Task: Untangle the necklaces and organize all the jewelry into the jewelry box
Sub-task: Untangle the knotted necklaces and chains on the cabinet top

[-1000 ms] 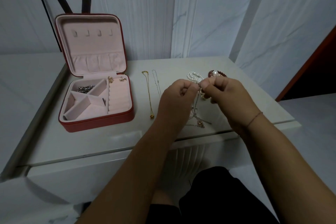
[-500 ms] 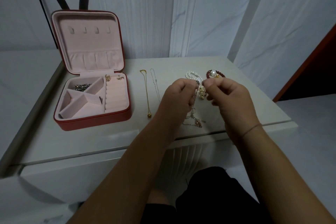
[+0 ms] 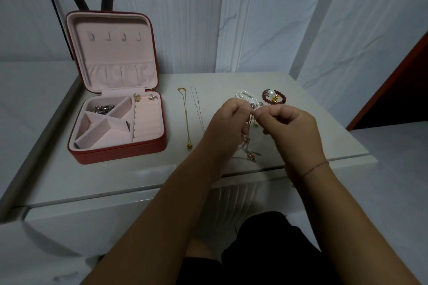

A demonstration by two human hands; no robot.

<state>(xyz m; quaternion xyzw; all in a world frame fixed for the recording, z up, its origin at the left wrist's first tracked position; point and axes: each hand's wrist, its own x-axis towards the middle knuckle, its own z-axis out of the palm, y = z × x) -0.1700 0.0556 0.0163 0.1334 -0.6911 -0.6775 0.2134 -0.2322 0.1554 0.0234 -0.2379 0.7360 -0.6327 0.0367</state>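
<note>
Two grips, your left hand [image 3: 228, 122] and right hand [image 3: 291, 127], pinch the tangled necklaces [image 3: 249, 154]; your fingers [image 3: 266, 115] hide the knot, strands dangle below onto the desk [image 3: 115, 180], right of the jewelry box [image 3: 120, 150].

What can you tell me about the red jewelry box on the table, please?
The jewelry box is square with rounded corners, red outside and lined in what looks like pale pink velvet. It stands open on the white table, its lid nearly upright, showing four small hooks and a gathered pocket. The base has diagonal dividers, with silvery pieces in the rear compartment, and ring rolls on the right with two small earrings behind them.
</note>
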